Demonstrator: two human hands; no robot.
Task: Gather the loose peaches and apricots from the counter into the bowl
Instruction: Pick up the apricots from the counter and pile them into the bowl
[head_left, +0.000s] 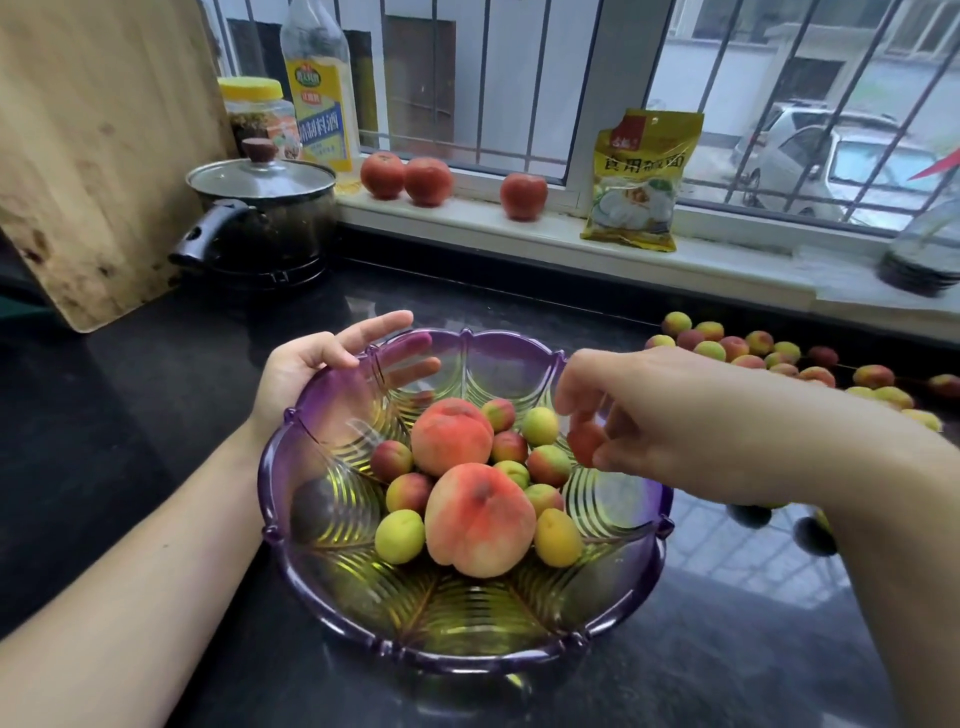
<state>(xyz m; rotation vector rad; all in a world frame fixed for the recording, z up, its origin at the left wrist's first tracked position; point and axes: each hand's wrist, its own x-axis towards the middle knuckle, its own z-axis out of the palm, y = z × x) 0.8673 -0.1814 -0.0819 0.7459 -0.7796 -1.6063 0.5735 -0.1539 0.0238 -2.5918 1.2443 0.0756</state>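
A purple glass bowl (332, 613) stands on the black counter in front of me. Two big peaches (480, 519) and several small apricots (400, 536) lie in it. My left hand (317, 369) cups the bowl's far left rim, fingers straight along the glass. Over the bowl's right side my right hand (639, 415) hangs with a reddish apricot (584, 441) pinched in its fingertips, blurred by motion. Many loose apricots (732, 349) lie on the counter at the right, below the sill.
A lidded steel pot (265, 218) and a wooden cutting board (98, 156) stand at the back left. On the window sill sit three red tomatoes (428, 182), a yellow packet (641, 182), a bottle (319, 88) and a jar (254, 114).
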